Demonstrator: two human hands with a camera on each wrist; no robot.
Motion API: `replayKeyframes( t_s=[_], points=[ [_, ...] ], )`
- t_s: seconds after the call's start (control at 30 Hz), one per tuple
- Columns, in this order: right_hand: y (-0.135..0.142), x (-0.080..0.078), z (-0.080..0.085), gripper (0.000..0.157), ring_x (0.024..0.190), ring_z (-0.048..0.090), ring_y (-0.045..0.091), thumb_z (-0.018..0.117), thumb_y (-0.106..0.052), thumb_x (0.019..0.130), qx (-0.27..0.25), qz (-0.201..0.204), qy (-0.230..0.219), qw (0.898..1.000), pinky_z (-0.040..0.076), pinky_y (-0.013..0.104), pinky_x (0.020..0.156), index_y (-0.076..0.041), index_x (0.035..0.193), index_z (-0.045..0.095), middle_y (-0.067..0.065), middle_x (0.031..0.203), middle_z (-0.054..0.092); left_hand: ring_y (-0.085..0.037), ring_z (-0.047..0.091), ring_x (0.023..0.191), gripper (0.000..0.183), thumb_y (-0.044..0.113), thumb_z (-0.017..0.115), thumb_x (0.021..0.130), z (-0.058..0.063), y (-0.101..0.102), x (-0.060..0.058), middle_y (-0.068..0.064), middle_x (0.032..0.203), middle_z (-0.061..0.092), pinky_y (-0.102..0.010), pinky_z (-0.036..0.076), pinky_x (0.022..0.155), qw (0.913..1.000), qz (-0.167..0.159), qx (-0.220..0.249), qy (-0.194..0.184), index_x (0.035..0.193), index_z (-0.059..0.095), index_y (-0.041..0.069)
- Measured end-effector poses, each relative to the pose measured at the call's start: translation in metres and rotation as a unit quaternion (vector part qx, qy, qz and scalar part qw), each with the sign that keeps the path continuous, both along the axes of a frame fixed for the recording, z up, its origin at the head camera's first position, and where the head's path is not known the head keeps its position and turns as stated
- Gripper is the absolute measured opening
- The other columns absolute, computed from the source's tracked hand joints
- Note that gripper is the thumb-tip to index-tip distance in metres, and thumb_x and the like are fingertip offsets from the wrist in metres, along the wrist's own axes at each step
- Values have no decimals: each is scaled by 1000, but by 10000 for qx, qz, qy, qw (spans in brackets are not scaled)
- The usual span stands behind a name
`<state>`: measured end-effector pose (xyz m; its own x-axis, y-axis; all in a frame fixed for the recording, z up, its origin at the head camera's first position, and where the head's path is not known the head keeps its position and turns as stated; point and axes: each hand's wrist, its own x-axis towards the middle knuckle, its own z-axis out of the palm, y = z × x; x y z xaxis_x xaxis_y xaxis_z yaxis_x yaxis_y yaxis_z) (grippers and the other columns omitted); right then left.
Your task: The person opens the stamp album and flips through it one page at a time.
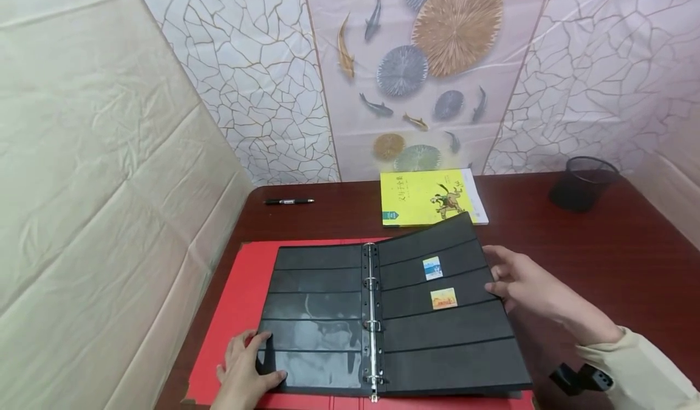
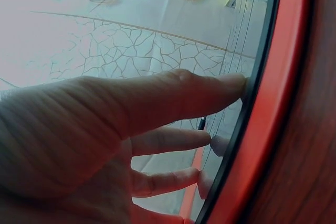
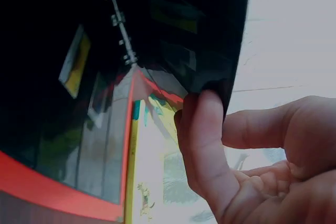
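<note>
A red ring binder [image 1: 226, 300] with black pocket pages lies spread on the table, its metal rings [image 1: 372, 325] up the middle. My left hand [image 1: 240, 370] rests at the lower left of the left page [image 1: 314, 304], fingers and thumb spread; in the left wrist view the thumb [image 2: 184, 98] touches the page near its edge. With my right hand [image 1: 533, 285] I pinch the outer edge of the right page [image 1: 437, 358], which is lifted and tilted. Two stamps, one blue [image 1: 432, 268] and one orange-yellow [image 1: 443, 299], sit in its pockets. More stamps [image 3: 76, 61] show beneath, in the right wrist view.
Behind the binder lies a yellow book [image 1: 415, 200], close to the raised page's top corner. A black pen [image 1: 288, 201] is at the back left of the table [image 1: 328, 215]. A black mesh bin [image 1: 579, 185] stands at the back right. Patterned cloth [image 1: 262, 64] hangs behind.
</note>
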<state>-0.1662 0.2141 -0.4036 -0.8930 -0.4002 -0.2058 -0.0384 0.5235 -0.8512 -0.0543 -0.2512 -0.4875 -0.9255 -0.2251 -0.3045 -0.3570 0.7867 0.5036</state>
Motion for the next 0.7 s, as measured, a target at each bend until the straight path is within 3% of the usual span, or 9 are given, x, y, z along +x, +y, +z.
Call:
replayKeyframes(
  t_s=[0.47,0.7],
  points=[
    [-20,1,43,74,50,56,26,61,6,93,-166,54,295,9994,55,38,56,11,153,18,6,69,51,-52,30,133,76,24,93,70,0,-2,2,-31,141,38,-85,18,93,9999,-144,-14,78,135,59,2],
    [-34,0,59,71,49,53,24,61,4,92,-101,-2,591,9982,54,37,56,8,153,24,8,73,57,-52,34,133,71,37,81,85,12,-2,3,-32,144,38,-85,20,94,9996,-141,122,190,140,54,1]
  ],
)
